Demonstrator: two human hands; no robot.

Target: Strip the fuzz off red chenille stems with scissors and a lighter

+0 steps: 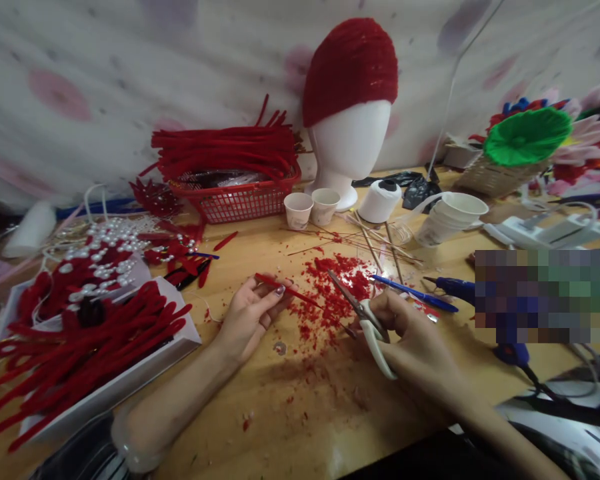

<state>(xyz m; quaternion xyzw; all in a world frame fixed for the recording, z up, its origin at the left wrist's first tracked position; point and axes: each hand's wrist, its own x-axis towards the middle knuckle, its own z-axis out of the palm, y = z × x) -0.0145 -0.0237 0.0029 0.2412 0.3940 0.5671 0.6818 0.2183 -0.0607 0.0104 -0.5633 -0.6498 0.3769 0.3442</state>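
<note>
Between the thumb and fingers of my left hand (253,313) is a thin red chenille stem (300,295), its tapered end pointing right. My right hand (413,333) grips a pair of scissors (353,298) with white handles. The scissor blades are parted and point up and left, a little right of the stem's tip and apart from it. Beneath and behind the blades, red fuzz clippings (325,293) lie scattered over the wooden table (300,433). Just beyond my right hand rests a blue pen (415,293).
At left, a white box (125,380) holds red chenille stems near pearl beads (105,253). Behind stand a red basket (245,200), paper cups (299,210), a thread cone (380,200) and a white mannequin head (350,143). A blue glue gun (455,288) lies at right.
</note>
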